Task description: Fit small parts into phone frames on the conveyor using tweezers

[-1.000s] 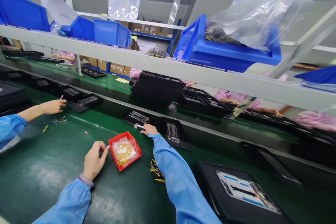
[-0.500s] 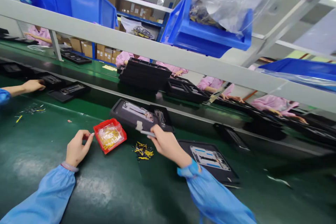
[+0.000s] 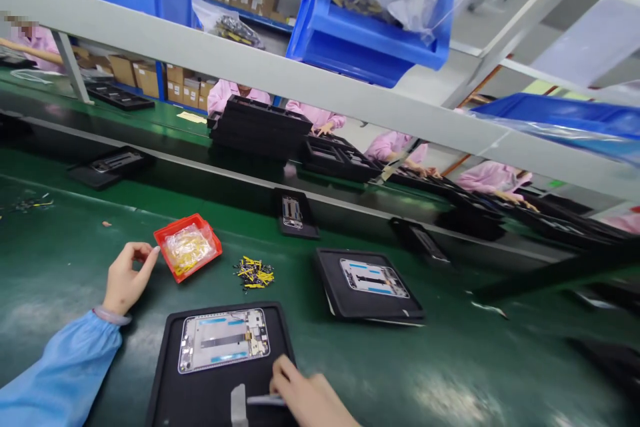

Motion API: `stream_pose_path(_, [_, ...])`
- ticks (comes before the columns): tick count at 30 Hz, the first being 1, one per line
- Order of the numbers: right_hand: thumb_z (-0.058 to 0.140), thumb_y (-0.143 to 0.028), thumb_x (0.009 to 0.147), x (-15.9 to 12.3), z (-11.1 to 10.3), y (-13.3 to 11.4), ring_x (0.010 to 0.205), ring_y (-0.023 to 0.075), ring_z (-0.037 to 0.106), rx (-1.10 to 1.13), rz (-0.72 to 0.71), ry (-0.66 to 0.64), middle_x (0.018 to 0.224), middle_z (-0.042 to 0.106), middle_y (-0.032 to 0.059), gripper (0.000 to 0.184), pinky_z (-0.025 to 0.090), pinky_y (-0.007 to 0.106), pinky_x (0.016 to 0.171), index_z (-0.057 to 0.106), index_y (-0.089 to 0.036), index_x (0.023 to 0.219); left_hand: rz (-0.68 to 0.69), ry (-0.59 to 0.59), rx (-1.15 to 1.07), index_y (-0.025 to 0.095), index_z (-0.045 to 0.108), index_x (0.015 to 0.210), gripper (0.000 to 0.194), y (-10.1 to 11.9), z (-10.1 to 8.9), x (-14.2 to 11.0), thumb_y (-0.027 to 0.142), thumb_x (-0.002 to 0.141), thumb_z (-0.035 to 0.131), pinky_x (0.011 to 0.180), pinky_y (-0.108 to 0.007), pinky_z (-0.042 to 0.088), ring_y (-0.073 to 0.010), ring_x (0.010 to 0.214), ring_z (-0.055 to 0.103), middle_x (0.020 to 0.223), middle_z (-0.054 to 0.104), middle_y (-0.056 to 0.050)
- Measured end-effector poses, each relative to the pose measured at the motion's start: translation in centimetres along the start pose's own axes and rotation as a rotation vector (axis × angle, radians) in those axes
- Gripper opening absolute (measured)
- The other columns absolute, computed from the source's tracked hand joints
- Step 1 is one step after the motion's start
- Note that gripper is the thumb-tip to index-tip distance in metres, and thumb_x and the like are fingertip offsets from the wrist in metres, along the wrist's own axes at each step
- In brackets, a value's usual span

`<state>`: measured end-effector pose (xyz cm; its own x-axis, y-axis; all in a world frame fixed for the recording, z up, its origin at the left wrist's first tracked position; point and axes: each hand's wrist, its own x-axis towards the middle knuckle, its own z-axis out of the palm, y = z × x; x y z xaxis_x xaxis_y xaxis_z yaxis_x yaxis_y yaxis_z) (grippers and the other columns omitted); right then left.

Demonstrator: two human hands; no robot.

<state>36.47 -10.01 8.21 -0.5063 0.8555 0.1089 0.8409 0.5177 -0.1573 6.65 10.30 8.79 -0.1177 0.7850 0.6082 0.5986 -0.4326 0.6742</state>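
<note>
On my feed the right hand (image 3: 306,397) sits at the bottom edge of the view, slightly blurred, its fingers clenched around a slim metal tool (image 3: 265,400) whose tip points left. The hand is over the lower right corner of a black tray (image 3: 163,373), and I cannot tell whether the tool's tip touches anything. Just ahead of that hand, a smartphone frame (image 3: 223,341) lies flat in the tray, with a pale tab (image 3: 239,405) near the tray's lower edge. The left hand (image 3: 129,278) is released, its fingers loosely curled and holding nothing I can see, with a beaded wristband (image 3: 113,315) just above the blue sleeve (image 3: 60,373). Just ahead and to the right of that hand is a red bin (image 3: 165,237) holding a clear bag of yellow parts (image 3: 187,248). Beyond the right hand are a loose pile of yellow and black parts (image 3: 254,272) and a second black tray with a frame (image 3: 367,283), all on the green bench mat (image 3: 450,373). Co-workers in pink smocks (image 3: 237,97) sit farther ahead across the line.
</note>
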Motion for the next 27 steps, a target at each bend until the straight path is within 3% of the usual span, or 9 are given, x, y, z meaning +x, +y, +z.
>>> stream_pose_path(1, [0.080,-0.040,0.065,1.5,-1.3,0.4,0.053,0.0134,0.059,0.135,0.119,0.001,0.080,0.064,-0.0014,0.032,0.034,0.022,0.042,0.058,-0.021,0.078,0.000,-0.006,-0.007,0.023,0.046,0.067,0.029,0.0,0.0,-0.1,0.049,0.078,0.051,0.052,-0.026,0.049,-0.0144,0.049,0.053,0.061,0.059,0.000])
stream_pose_path(4, [0.069,-0.023,0.077,6.8,-4.1,2.6,0.070,0.0152,0.061,0.422,0.475,0.119,0.074,0.060,-0.0018,0.011,0.041,0.021,0.061,0.060,-0.020,0.072,-0.013,-0.029,-0.022,0.022,0.047,0.067,0.029,-0.2,0.2,-0.3,0.050,0.076,0.052,0.051,-0.026,0.050,-0.0147,0.049,0.054,0.060,0.059,0.000])
stream_pose_path(6, [0.069,-0.022,0.075,10.1,-4.5,4.8,0.069,0.0169,0.058,0.512,0.772,0.202,0.069,0.058,-0.0011,0.013,0.039,0.024,0.062,0.059,-0.019,0.067,-0.043,-0.030,-0.025,0.022,0.047,0.066,0.030,-0.3,0.2,-0.4,0.051,0.075,0.052,0.051,-0.026,0.050,-0.0148,0.049,0.054,0.059,0.059,0.001])
stream_pose_path(7, [0.069,-0.022,0.074,11.4,-4.3,5.9,0.066,0.0176,0.057,0.528,0.827,0.202,0.063,0.055,-0.0015,0.015,0.037,0.024,0.059,0.058,-0.019,0.064,-0.059,-0.028,-0.025,0.022,0.047,0.066,0.031,-0.4,0.3,-0.4,0.051,0.075,0.052,0.051,-0.026,0.050,-0.0148,0.049,0.054,0.059,0.058,0.001])
stream_pose_path(11, [0.074,-0.022,0.066,14.6,-2.3,8.9,0.050,0.0157,0.051,0.623,0.894,0.146,0.046,0.048,-0.0038,0.030,0.032,0.025,0.050,0.051,-0.020,0.046,-0.094,-0.030,-0.033,0.022,0.047,0.066,0.029,-0.5,0.4,-0.6,0.050,0.073,0.052,0.051,-0.025,0.050,-0.0140,0.048,0.054,0.059,0.058,0.001])
stream_pose_path(16, [0.074,-0.015,0.058,15.2,-1.1,9.5,0.045,0.0134,0.048,0.759,0.897,0.151,0.040,0.046,-0.0054,0.030,0.031,0.025,0.048,0.050,-0.020,0.040,-0.102,-0.034,-0.055,0.022,0.047,0.065,0.029,-0.2,0.7,-0.6,0.049,0.074,0.053,0.049,-0.024,0.049,-0.0136,0.047,0.053,0.058,0.058,0.001])
stream_pose_path(22, [0.072,-0.028,0.059,14.6,-1.9,9.3,0.048,0.0116,0.045,0.943,0.821,0.257,0.045,0.046,-0.0065,0.024,0.034,0.023,0.048,0.052,-0.019,0.050,-0.073,-0.003,-0.070,0.022,0.047,0.067,0.027,-0.1,0.6,-0.5,0.047,0.076,0.055,0.051,-0.025,0.049,-0.0135,0.049,0.053,0.061,0.058,0.001])
stream_pose_path(27, [0.069,-0.042,0.059,13.9,-3.1,8.5,0.054,0.0118,0.044,1.037,0.738,0.349,0.054,0.047,-0.0058,0.027,0.033,0.022,0.049,0.052,-0.020,0.057,0.024,0.031,-0.101,0.022,0.047,0.067,0.021,1.5,0.4,-0.8,0.037,0.078,0.055,0.054,-0.024,0.048,-0.0131,0.053,0.053,0.064,0.057,0.001])
